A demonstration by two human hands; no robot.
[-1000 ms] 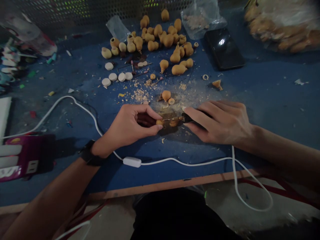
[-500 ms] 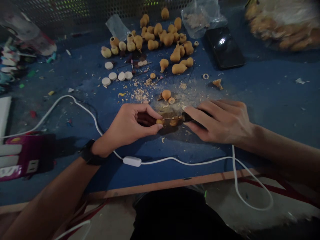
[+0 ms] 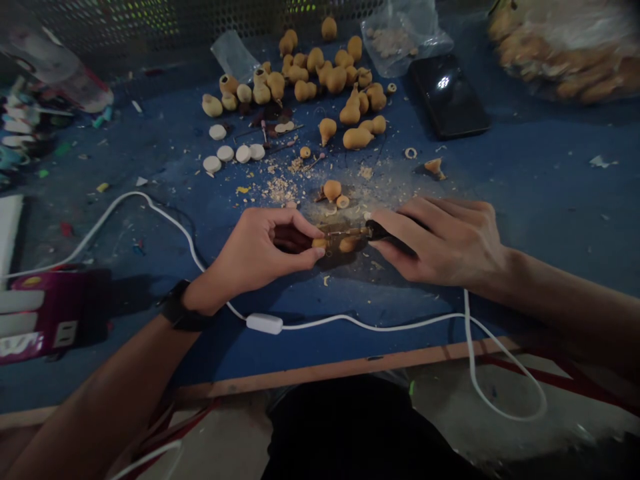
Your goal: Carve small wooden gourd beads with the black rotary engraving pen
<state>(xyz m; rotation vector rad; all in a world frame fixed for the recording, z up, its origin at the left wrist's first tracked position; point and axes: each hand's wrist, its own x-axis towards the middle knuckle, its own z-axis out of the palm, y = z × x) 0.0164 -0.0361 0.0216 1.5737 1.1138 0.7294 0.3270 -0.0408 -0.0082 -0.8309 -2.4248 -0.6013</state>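
Between thumb and forefinger, my left hand (image 3: pixel 273 243) pinches a small tan gourd piece (image 3: pixel 319 244). My right hand (image 3: pixel 443 240) is wrapped around a black rotary tool (image 3: pixel 376 231), most of its body hidden by the fingers. Its thin metal bit (image 3: pixel 345 233) points left and reaches the gourd piece; whether it touches is too small to tell. Just under the bit, a small gourd (image 3: pixel 347 245) lies on the blue table. Beyond the hands sit another small gourd (image 3: pixel 332 190) and a cut ring (image 3: pixel 343 201), with shavings (image 3: pixel 283 190) to their left.
Several gourds (image 3: pixel 335 79) cluster at the back, near white discs (image 3: pixel 243 153). A black device with a lit display (image 3: pixel 450 97) and a plastic bag of gourds (image 3: pixel 575 53) stand right. A white cord with inline switch (image 3: pixel 264 323) crosses the front; a purple box (image 3: pixel 45 313) sits left.
My right hand and the rotary tool have shifted very slightly up and right, tilting a little. My left hand keeps its pinch on the gourd piece in nearly the same spot.
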